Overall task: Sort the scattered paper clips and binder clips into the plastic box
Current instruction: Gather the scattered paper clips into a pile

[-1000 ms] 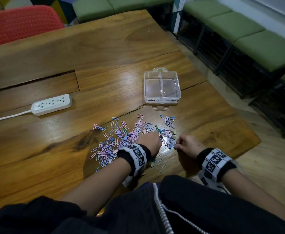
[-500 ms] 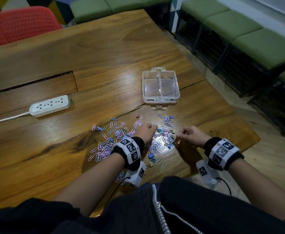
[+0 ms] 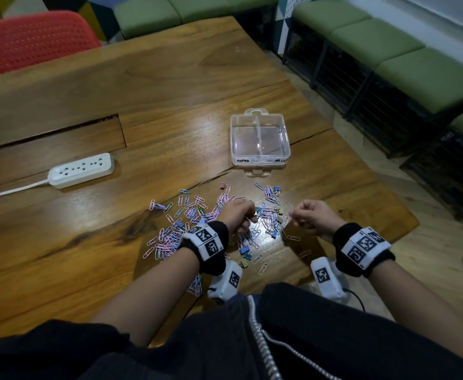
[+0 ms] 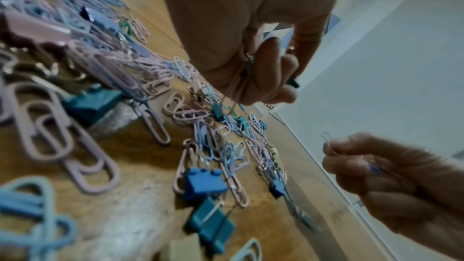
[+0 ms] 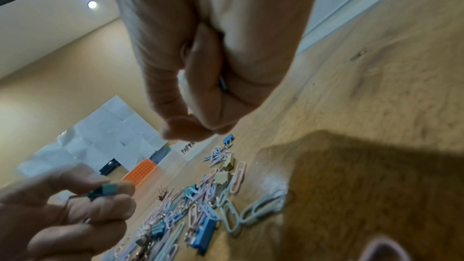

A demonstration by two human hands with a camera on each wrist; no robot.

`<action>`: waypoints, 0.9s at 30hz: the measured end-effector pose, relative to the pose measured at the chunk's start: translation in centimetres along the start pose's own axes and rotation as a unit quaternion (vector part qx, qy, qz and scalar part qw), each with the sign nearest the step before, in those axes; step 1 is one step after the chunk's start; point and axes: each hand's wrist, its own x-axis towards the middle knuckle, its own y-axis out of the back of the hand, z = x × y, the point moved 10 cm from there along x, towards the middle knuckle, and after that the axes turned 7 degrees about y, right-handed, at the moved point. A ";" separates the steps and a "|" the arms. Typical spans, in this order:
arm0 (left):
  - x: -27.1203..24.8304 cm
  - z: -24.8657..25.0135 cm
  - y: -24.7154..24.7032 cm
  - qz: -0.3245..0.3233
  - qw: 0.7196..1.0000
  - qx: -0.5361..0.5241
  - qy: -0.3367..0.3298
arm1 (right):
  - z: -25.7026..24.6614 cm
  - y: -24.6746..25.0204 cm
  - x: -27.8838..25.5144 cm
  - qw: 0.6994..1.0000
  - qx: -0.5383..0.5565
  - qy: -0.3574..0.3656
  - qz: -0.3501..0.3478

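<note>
White power strip (image 3: 81,170) w/ cord sits far left on the wooden desk (image 3: 170,86), well apart from the rest. Red mesh chair (image 3: 32,39) behind the desk, top left.

Paper clips (image 3: 170,237) lie scattered across desk centre: mostly pink, some light blue, a few green, thin wire loops. Mixed in are small binder clips (image 3: 245,250), blue, teal and beige, w/ silver wire handles.

Left hand (image 3: 238,215) is lifted over the middle of the pile, fingers curled; it pinches a teal binder clip (image 5: 104,191) at the fingertips and grips some pink paper clips in the palm.

Plastic box (image 3: 260,139) stands beyond the pile, near it but apart: clear, lid open, one divider giving two compartments, both look bare. Front wall has black handwriting, "PAPER" on the left side; the right-hand word is partly glared, can't read fully.

Right hand (image 3: 314,218) hovers just right of the pile, near the desk edge, fingers curled into a fist; thumb and forefinger pinch a thin pale paper clip (image 4: 327,142), and a bit of blue shows between the folded fingers, too blurred to name.

Green cushioned benches (image 3: 389,50) line the wall at right.
</note>
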 end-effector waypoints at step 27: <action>-2.2 0.9 3.0 0.196 0.975 0.080 -0.065 | 0.5 0.0 -3.3 0.949 -0.314 0.017 -0.025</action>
